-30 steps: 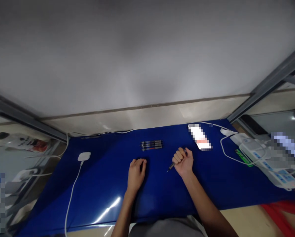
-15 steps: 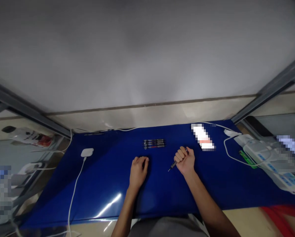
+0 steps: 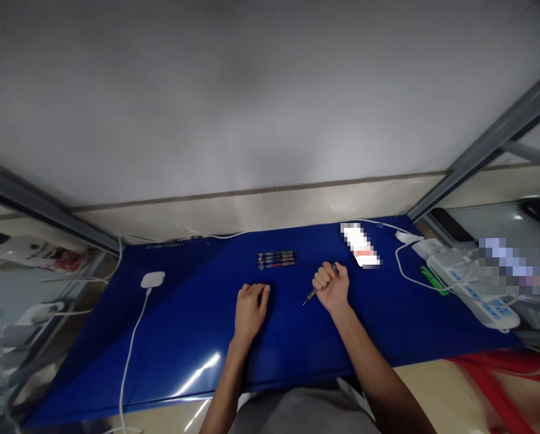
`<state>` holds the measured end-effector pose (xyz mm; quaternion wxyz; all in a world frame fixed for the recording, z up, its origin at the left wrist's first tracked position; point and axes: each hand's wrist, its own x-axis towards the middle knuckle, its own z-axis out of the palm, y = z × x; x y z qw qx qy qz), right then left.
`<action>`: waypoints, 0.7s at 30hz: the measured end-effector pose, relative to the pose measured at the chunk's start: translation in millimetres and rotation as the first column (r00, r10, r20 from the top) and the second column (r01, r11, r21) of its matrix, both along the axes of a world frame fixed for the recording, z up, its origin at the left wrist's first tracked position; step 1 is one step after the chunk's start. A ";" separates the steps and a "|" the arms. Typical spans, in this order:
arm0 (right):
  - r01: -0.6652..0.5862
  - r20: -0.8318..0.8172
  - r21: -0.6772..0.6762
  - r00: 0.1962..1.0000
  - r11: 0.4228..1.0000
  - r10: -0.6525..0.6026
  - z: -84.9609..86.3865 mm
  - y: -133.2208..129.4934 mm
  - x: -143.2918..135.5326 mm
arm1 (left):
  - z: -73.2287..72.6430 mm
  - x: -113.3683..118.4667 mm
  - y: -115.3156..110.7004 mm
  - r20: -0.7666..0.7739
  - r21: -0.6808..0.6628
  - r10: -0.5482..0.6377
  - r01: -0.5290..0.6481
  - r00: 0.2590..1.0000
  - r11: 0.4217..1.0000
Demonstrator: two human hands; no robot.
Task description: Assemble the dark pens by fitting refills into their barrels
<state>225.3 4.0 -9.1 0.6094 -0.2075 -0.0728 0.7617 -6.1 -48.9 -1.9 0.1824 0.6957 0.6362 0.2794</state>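
My right hand (image 3: 331, 289) is closed in a fist around a dark pen (image 3: 310, 296), palm side turned up. The pen's tip sticks out at the lower left of the fist, just above the blue table cover (image 3: 197, 325). To the left, my left hand (image 3: 251, 307) rests on the cover with loosely curled fingers, its thumb beside the index finger, and nothing shows in it. Beyond the hands, several dark pens (image 3: 276, 260) lie side by side in a row; one has a reddish part.
A pixelated bright phone-like thing (image 3: 360, 245) lies behind my right hand. A white case (image 3: 153, 279) on a cable is at left. A power strip (image 3: 482, 295), cables and a green packet (image 3: 433, 280) are at right. A wall (image 3: 261, 120) rises behind.
The view has turned slightly to the right, so things appear shifted left. My right hand still holds the pen, and the left hand's thumb looks closer to its fingers.
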 end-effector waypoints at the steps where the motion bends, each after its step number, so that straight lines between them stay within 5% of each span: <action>1: -0.011 0.003 0.004 1.000 1.000 0.011 0.9 0.0 -1.7 | 2.6 3.7 -1.3 0.006 -0.014 -0.006 0.006 1.000 1.000; 11: -0.138 0.054 0.022 0.989 0.990 0.136 5.4 -3.9 -14.0 | 19.8 63.1 -15.9 0.205 -0.090 -0.219 0.241 0.954 0.966; 21: -0.073 0.018 0.086 0.997 0.994 0.072 13.5 -4.9 -15.3 | 12.5 60.4 -11.8 0.253 -0.148 -0.233 0.275 0.939 0.950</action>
